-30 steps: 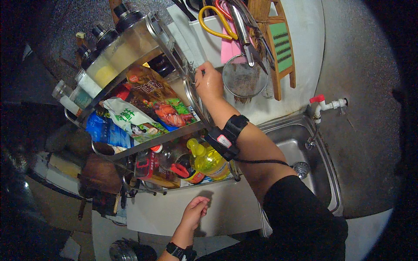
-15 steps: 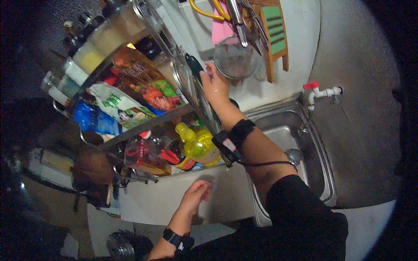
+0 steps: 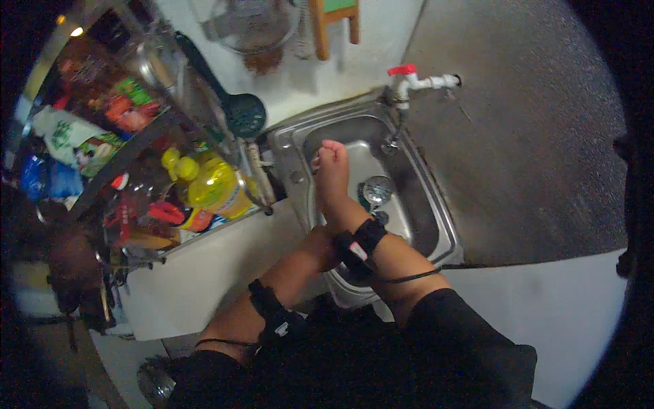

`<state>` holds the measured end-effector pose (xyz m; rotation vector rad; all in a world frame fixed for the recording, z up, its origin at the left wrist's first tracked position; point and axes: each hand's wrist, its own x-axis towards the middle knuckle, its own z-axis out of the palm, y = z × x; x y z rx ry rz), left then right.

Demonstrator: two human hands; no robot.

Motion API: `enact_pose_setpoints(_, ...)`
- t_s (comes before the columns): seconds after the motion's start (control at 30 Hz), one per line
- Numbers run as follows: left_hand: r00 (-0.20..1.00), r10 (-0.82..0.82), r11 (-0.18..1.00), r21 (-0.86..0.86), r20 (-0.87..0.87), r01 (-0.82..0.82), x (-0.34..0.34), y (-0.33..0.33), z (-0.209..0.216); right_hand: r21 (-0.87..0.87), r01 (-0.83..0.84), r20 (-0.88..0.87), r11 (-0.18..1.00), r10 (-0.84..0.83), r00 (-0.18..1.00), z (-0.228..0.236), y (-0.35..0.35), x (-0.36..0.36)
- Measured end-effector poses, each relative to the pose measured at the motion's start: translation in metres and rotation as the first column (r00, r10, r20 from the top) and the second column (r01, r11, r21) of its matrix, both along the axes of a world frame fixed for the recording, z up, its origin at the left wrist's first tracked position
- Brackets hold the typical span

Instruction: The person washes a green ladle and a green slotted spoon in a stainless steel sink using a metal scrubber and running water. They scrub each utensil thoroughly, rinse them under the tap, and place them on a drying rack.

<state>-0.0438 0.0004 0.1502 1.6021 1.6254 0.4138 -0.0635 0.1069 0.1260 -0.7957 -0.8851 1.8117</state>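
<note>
My right hand (image 3: 332,170) is over the left side of the metal sink (image 3: 436,211), its fingers curled in and nothing showing in them. Below it, my left hand (image 3: 321,247) lies close by the right wrist; that wrist and the shadow hide its fingers. Inside the basin, near the right hand, rests a round shiny metal piece (image 3: 377,191) whose kind I cannot make out. A dark green slotted spoon (image 3: 244,114) hangs head down at the rack's side, apart from both hands. Black bands with cables circle both wrists.
A white tap (image 3: 411,85) with a red handle juts from the wall over the sink. At left stands a metal rack (image 3: 136,146) with food bags and bottles, one a yellow bottle (image 3: 216,187). A strainer (image 3: 252,27) and a wooden grater (image 3: 321,31) hang above.
My right hand has left the slotted spoon's handle and come down over the sink. My left hand has moved right, up to the right wrist. The view has shifted toward the sink.
</note>
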Motion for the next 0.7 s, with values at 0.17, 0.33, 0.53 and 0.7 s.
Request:
enact_pose_setpoints(0.17,0.948,-0.01,0.982,-0.177,0.319,0.07,0.034,0.025,-0.061,0.274,-0.041,0.336,0.961,-0.056,0.94,-0.044,0.002,0.055)
enact_pose_setpoints(0.33,0.491,0.56,0.827,-0.484,0.667,-0.285,0.02,0.031,-0.108,-0.031,-0.192,0.026,0.981,0.193,0.981,-0.052,-0.009,0.096)
enact_pose_setpoints(0.53,-0.155,0.718,0.414,-0.595,0.679,-0.689,-0.051,0.026,-0.111,-0.352,-0.094,0.424,0.931,0.248,0.871,-0.125,0.058,0.194)
enact_pose_setpoints(0.7,-0.369,0.652,0.434,-0.725,0.662,-0.535,-0.041,0.02,-0.122,-0.193,-0.363,0.926,0.912,0.292,0.241,-0.23,0.07,0.215)
